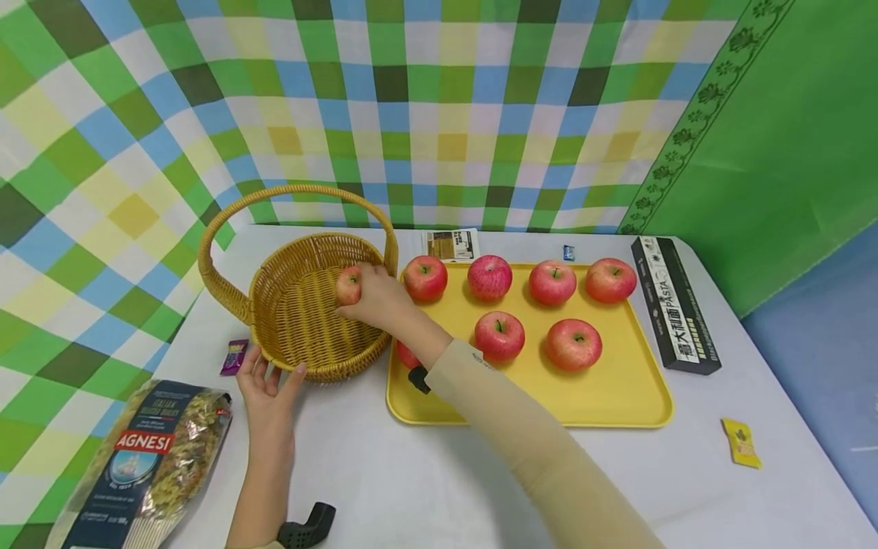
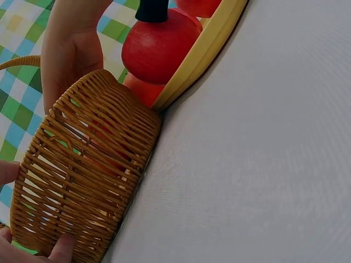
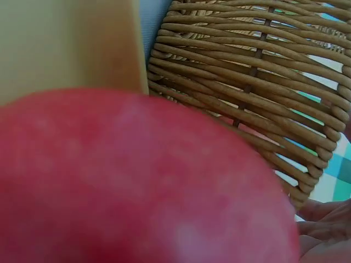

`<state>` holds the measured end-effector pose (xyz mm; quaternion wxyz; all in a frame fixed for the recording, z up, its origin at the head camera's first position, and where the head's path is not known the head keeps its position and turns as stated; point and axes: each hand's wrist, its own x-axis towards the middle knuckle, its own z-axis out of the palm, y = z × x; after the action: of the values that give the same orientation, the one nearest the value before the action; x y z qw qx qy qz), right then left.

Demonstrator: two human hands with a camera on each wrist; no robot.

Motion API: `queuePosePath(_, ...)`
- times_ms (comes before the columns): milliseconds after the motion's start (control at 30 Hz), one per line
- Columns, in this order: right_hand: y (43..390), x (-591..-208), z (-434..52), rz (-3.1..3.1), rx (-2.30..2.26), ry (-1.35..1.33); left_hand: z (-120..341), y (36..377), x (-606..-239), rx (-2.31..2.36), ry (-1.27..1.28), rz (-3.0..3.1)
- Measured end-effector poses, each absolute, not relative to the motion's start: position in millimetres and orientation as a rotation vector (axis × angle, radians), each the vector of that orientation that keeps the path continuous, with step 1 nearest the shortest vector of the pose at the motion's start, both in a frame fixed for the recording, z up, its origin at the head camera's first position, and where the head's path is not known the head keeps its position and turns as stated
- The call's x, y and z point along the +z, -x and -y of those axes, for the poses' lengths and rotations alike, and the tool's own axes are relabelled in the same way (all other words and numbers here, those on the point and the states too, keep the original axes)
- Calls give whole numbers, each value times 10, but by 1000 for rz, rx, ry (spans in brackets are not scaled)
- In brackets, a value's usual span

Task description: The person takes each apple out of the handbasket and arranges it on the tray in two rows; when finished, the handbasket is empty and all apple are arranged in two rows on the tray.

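A wicker basket [image 1: 312,374] with a tall arched handle stands left of the yellow tray. My right hand [image 1: 380,301] reaches over its right side and grips a red apple [image 1: 348,285] inside it. Through the weave, in the left wrist view, red of the apple [image 2: 104,145] shows low in the basket. My left hand [image 1: 270,385] holds the basket at its front left, the thumb pressed on the outer wall in the left wrist view. Under my right wrist lies another apple [image 1: 406,355], partly hidden; it fills the front of the right wrist view.
Several red apples lie on the yellow tray [image 1: 617,389]. A black pasta box [image 1: 675,305] stands along its right side. An AGNESI pasta bag [image 1: 147,465] lies front left, a purple packet [image 1: 235,357] beside the basket, a yellow packet [image 1: 741,442] at right.
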<state>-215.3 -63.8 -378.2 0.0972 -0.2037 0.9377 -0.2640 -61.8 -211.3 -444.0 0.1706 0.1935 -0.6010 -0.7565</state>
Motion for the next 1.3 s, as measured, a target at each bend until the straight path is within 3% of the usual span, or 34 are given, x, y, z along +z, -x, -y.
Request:
queuePosePath(700,2382,-3973,888,-2865,-726,516,2100,610,-4430,-2161,-555,1701)
queuePosePath(1300,2275,-3887,787,-2890,-768,630,2096,612,-4436,-2146,-568,1714)
